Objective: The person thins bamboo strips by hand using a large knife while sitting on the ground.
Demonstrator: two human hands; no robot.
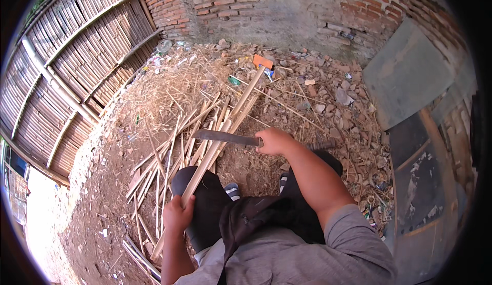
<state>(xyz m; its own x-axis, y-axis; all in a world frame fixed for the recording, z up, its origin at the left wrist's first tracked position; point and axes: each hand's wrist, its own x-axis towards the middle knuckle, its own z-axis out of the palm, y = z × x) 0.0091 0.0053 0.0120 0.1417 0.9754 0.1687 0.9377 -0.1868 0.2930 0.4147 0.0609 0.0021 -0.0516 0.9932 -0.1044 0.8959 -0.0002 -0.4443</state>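
My left hand (178,213) is closed around a long, pale split bamboo strip (203,167), which slants from beside my left forearm past my left knee toward the far rubble. In my right hand (274,141) is the handle of a machete (225,137), its dark blade pointing left. The blade lies across the line of the strip; whether they touch I cannot tell. Under and to the left of the strip, several thinner bamboo strips (166,154) lie in a loose, crisscrossed pile on the ground. The far end of the held strip merges with other bamboo there.
A bamboo fence (77,54) stands on the left and a worn brick wall (287,16) at the back. Broken bricks and stones (338,95) litter the ground at right. A grey sheet (410,72) leans there above a dark framed panel (423,182). Dry straw (177,80) covers the far left.
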